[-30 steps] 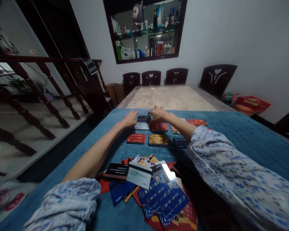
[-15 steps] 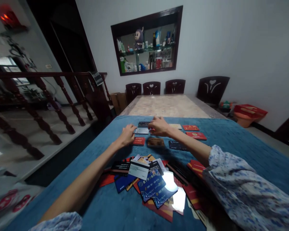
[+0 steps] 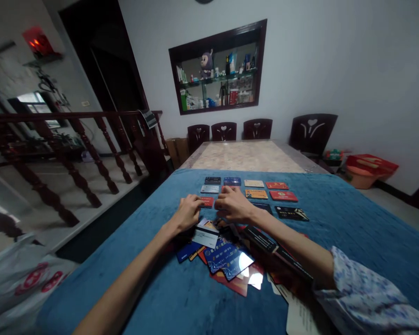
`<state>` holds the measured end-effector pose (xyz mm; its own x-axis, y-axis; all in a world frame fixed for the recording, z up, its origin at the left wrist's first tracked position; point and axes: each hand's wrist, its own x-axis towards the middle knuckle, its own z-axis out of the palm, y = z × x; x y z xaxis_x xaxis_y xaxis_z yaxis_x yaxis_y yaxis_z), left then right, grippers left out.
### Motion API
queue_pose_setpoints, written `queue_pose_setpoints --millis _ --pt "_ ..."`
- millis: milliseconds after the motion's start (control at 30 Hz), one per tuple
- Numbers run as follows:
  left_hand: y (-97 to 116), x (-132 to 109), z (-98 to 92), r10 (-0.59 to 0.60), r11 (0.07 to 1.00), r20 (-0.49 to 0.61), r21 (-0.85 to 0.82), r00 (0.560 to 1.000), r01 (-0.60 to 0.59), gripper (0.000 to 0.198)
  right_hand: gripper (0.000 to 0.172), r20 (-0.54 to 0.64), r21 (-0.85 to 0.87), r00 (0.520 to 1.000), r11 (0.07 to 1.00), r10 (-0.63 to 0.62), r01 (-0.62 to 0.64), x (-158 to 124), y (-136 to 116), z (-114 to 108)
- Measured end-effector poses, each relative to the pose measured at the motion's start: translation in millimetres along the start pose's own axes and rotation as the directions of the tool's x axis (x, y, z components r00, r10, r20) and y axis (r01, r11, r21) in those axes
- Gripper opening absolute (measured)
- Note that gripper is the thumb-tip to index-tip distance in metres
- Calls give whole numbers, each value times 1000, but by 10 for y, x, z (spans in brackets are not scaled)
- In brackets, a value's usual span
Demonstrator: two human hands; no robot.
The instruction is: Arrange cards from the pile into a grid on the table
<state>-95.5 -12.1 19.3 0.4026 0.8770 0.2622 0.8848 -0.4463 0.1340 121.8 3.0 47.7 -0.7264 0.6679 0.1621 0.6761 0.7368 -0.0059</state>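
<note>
My left hand (image 3: 189, 211) is closed, its fingertips at the left end of a red card (image 3: 207, 202) in the nearest row. To its right, my right hand (image 3: 233, 204) has bent, closed fingers and covers the brown card's place; what they grip is hidden. Beyond it, part of another red card shows past the fingers. A dark blue card (image 3: 263, 207) lies partly under my right wrist. Nearer me is a loose, overlapping heap of cards, with a white card (image 3: 206, 236) and blue cards (image 3: 226, 260) on top.
Neat rows of cards include a black card (image 3: 291, 213), an orange card (image 3: 256, 194) and a red card (image 3: 283, 196). A blue cloth (image 3: 150, 288) covers the near table. Chairs (image 3: 312, 132) stand beyond, and a railing (image 3: 101, 128) runs along the left.
Both hands have come nearer to me, my right hand from the middle row to the nearest row. A blue card in the far row and an orange card are now uncovered. The view has shifted slightly.
</note>
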Motion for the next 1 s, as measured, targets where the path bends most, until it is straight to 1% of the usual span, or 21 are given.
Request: queue_pose_setpoints --millis 100,233,400,533,667,800,1000 --pt "52 -128 23 -1 1000 -5 -25 1000 1 35 28 2 34 999 998 -47 47 -92 -176 31" --pt "54 -240 38 2 997 12 -79 1000 -1 30 35 23 51 997 996 -75 74 -174 -338 100" --pt "9 -323 29 45 990 11 -132 999 -43 24 50 53 33 993 994 -104 103 -230 -442 196" --pt "-17 -369 18 91 981 9 -174 996 -88 21 56 77 -4 992 995 -98 98 -236 -495 225" --pt "-19 -396 45 165 965 -17 -205 986 -164 20 55 72 -12 993 995 -96 97 -238 -531 235" --pt "-9 -408 84 218 952 -43 -212 975 -222 22 49 63 -8 996 998 -64 65 -247 -528 245" --pt "13 -433 61 218 949 -25 -227 976 -218 19 48 99 38 995 999 8 -12 -259 -441 219"
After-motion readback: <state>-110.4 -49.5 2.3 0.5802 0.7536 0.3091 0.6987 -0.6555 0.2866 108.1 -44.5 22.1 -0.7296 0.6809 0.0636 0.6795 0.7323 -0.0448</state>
